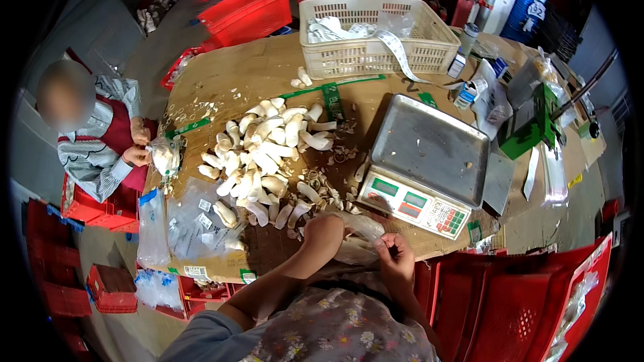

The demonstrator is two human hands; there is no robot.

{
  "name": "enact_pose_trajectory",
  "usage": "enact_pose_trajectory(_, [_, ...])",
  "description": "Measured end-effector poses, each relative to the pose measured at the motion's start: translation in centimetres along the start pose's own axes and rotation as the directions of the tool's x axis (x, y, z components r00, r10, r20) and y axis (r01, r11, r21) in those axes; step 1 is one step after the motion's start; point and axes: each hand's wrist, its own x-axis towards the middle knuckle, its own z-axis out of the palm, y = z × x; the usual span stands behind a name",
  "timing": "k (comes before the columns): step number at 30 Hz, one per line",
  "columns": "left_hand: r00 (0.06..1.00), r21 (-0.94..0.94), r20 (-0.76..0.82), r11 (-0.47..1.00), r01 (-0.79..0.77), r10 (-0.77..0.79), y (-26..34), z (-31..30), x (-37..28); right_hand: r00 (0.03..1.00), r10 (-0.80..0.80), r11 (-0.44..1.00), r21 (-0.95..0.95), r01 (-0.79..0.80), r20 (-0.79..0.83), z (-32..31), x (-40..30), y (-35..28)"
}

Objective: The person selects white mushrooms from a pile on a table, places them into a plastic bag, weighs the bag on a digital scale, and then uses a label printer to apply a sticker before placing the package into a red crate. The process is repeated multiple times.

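At the table's near edge I have a clear plastic bag (359, 249) with pale mushrooms inside. My left hand (324, 234) is at the bag's left side, its fingers hidden behind the wrist and the plastic. With thumb and fingers, my right hand (396, 256) pinches the right edge of the bag's mouth. Just beyond my hands a large heap of king oyster mushrooms (266, 156) lies on the cardboard-covered table (211, 80), with trimmings (322, 181) along its right side. To the right of the heap stands a digital scale (412, 203) with a metal tray (432, 146) bearing a few crumbs.
A co-worker (108, 130) at the left holds a filled bag (166, 156). Flat plastic bags (201, 218) lie front left. A cream crate (377, 58) holds label strips at the back. A green box (528, 123) stands at right; red crates (493, 296) flank me.
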Motion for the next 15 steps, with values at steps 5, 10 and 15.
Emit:
enact_pose_trajectory(5, [0.995, 0.063, 0.016, 0.993, -0.100, 0.099, -0.8, 0.2, -1.0, 1.000, -0.006, 0.999, 0.054, 0.007, -0.027, -0.8, 0.2, 1.1])
enact_pose_trajectory(10, [0.995, -0.354, 0.040, 0.930, 0.101, -0.093, -1.5, 2.7, -1.9, 0.992, -0.117, 0.989, -0.086, 0.120, 0.038, -0.9, 0.3, 2.6])
enact_pose_trajectory(15, [0.933, -0.349, -0.356, 0.920, -0.177, 0.044, -3.9, 14.7, 0.4, 0.989, -0.146, 0.988, -0.048, 0.147, 0.014, -0.8, 0.8, 3.8])
